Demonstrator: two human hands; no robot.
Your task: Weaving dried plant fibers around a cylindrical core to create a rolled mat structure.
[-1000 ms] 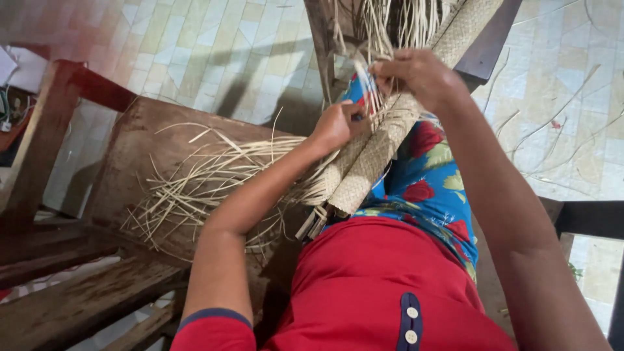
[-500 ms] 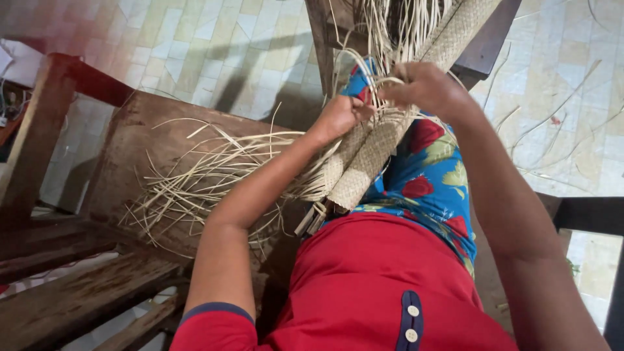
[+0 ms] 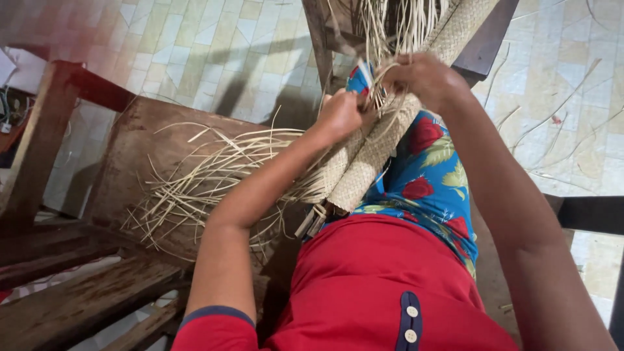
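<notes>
Two grips clenched | left hand (image 3: 339, 116), right hand (image 3: 422, 78) on woven mat (image 3: 374, 159) | right hand lower than before

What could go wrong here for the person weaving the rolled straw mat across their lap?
1. The loose strands lie piled on the wooden bench in a crossed heap, so they may tangle or slide off.
2. Both the left hand and right hand pinch thin strips at the rolled woven mat; one may snap or cut fingers.

A brown wooden bench (image 3: 140, 146) stands on the pale tiled floor (image 3: 214, 52), beside a dark wooden chair (image 3: 484, 45).
</notes>
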